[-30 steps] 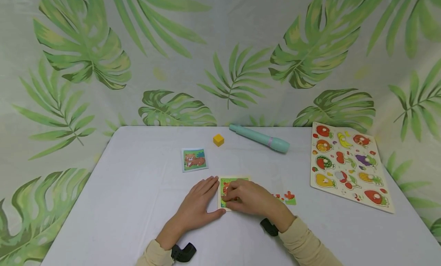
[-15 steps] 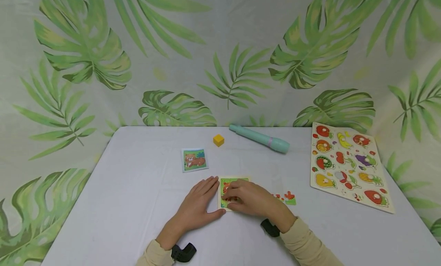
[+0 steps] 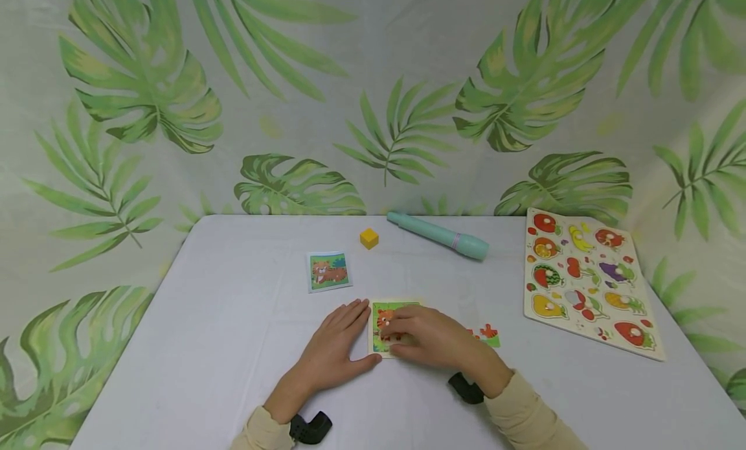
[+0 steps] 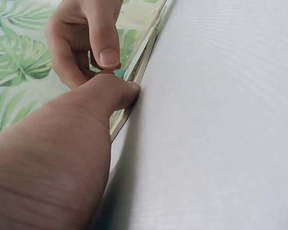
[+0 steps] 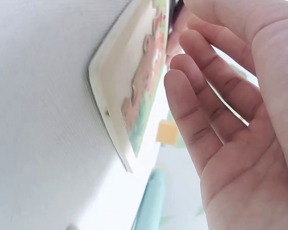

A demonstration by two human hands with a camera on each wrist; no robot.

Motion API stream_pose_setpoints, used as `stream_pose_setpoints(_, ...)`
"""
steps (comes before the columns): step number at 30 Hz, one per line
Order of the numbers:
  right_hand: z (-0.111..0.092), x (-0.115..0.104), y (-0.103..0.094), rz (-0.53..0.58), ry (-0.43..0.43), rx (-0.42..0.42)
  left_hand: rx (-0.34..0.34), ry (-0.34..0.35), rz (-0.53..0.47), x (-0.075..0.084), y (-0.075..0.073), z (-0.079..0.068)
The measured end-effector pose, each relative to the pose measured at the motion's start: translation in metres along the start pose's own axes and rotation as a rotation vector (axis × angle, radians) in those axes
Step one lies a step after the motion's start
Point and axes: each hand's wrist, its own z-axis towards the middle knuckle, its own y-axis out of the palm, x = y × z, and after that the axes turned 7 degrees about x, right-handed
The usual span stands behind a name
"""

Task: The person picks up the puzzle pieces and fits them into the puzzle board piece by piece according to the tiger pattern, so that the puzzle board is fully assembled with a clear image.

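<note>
A small wooden jigsaw puzzle board lies under my hands. Orange and green pieces sit in part of its recess, and bare wood shows beside them in the right wrist view. My left hand rests flat at the board's left side, fingers straight, its thumb touching the board's near edge. Over the board hovers my right hand, fingers loosely bent, thumb and index finger apart, nothing visible between them. It hides much of the picture in the head view. Loose puzzle pieces lie right of this hand, partly covered.
Beyond the board is a square picture card of a brown animal. A yellow cube and a teal tube lie near the table's far edge. A fruit puzzle board lies at the right.
My right hand has shifted slightly right, its thumb and index finger spreading apart and uncovering more of the orange picture. The left hand has stayed in place.
</note>
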Motion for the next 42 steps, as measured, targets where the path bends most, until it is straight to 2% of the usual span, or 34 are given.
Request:
stream_pose_setpoints(8, -0.01, 0.004, -0.011, 0.042, 0.054, 0.014, 0.013, 0.005, 0.014, -0.001, 0.001, 0.0)
stream_pose_setpoints(21, -0.025, 0.011, -0.026, 0.088, 0.093, 0.039, -0.003, -0.012, 0.007, 0.0, 0.0, 0.0)
stream_pose_setpoints(30, -0.037, 0.016, -0.032, 0.063, 0.105, 0.057, -0.006, -0.013, 0.005, 0.0, 0.001, -0.001)
stream_pose_setpoints(42, -0.053, 0.023, -0.043, 0.075, 0.173, 0.034, -0.005, -0.018, -0.01, 0.001, 0.001, -0.001)
